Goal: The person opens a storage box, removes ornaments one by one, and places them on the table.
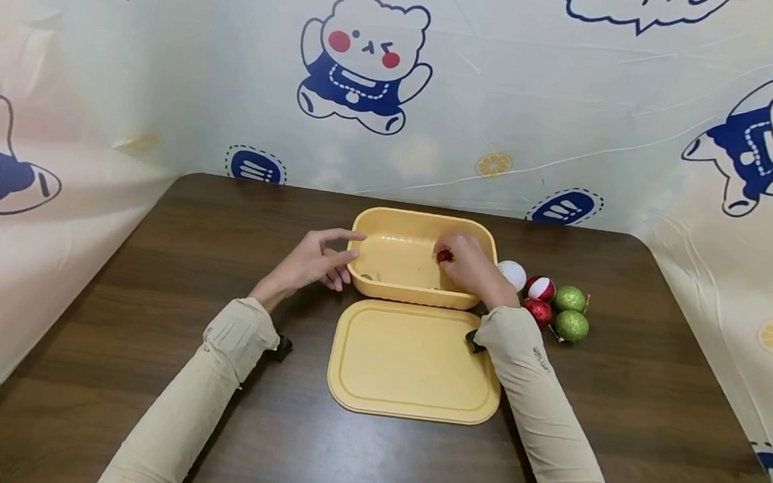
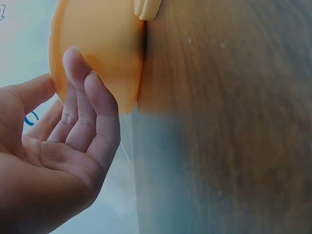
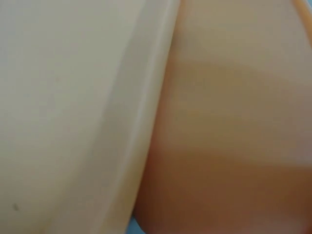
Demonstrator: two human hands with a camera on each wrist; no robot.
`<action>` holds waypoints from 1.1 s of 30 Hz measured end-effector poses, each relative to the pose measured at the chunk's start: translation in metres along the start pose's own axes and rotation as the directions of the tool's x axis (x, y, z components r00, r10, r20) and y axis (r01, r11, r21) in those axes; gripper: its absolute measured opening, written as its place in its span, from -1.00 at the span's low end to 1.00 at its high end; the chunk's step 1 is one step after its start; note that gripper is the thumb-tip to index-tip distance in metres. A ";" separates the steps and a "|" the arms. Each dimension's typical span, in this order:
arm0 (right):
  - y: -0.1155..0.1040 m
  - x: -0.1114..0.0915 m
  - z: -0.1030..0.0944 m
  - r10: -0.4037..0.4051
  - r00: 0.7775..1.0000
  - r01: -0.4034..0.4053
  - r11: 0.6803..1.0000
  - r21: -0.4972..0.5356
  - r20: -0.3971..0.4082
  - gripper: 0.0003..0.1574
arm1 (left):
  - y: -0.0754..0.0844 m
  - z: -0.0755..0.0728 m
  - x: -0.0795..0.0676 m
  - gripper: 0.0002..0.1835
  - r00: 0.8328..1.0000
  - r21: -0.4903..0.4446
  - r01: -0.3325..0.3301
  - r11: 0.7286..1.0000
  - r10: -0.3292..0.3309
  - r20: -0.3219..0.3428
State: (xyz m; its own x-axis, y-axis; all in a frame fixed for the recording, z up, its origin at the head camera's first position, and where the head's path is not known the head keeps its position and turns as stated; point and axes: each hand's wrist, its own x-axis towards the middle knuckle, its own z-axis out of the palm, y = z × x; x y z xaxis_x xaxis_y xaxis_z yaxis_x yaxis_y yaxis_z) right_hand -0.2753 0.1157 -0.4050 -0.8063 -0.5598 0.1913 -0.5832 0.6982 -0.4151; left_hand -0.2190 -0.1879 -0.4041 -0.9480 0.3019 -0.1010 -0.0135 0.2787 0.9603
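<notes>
A yellow rectangular box (image 1: 395, 261) stands uncovered on the table. At its left end is my left hand (image 1: 319, 260), thumb and index finger extended to the rim. The left wrist view shows the other fingers of that hand (image 2: 80, 131) loosely bent beside the box's outer wall (image 2: 105, 58). My right hand (image 1: 466, 264) reaches over the right part of the box and holds a small dark red ball (image 1: 444, 256) low inside it, mostly covered by the fingers. The right wrist view shows blurred yellow surfaces and no hand.
A yellow lid (image 1: 410, 362) lies flat before the box, partly under the right sleeve. Right of the box sit a white ball (image 1: 512, 274), a red-and-white ball (image 1: 540, 289), a red glitter ball (image 1: 537, 311) and two green glitter balls (image 1: 571, 299). A printed cloth (image 1: 449, 155) hangs behind the table.
</notes>
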 end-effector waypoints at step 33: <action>0.000 -0.002 -0.001 0.044 0.998 -0.046 0.998 0.043 0.047 -0.82 | 0.000 0.001 0.000 -0.52 1.000 -0.007 -0.013 1.000 0.013 0.014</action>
State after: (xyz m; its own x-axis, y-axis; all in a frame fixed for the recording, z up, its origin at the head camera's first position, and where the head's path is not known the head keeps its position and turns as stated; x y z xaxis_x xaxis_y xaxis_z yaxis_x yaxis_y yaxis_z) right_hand -0.2732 0.1172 -0.4046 -0.8254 -0.5493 0.1305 -0.5410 0.7035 -0.4609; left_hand -0.2190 -0.1870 -0.4046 -0.9436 0.3179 -0.0923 -0.0037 0.2688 0.9632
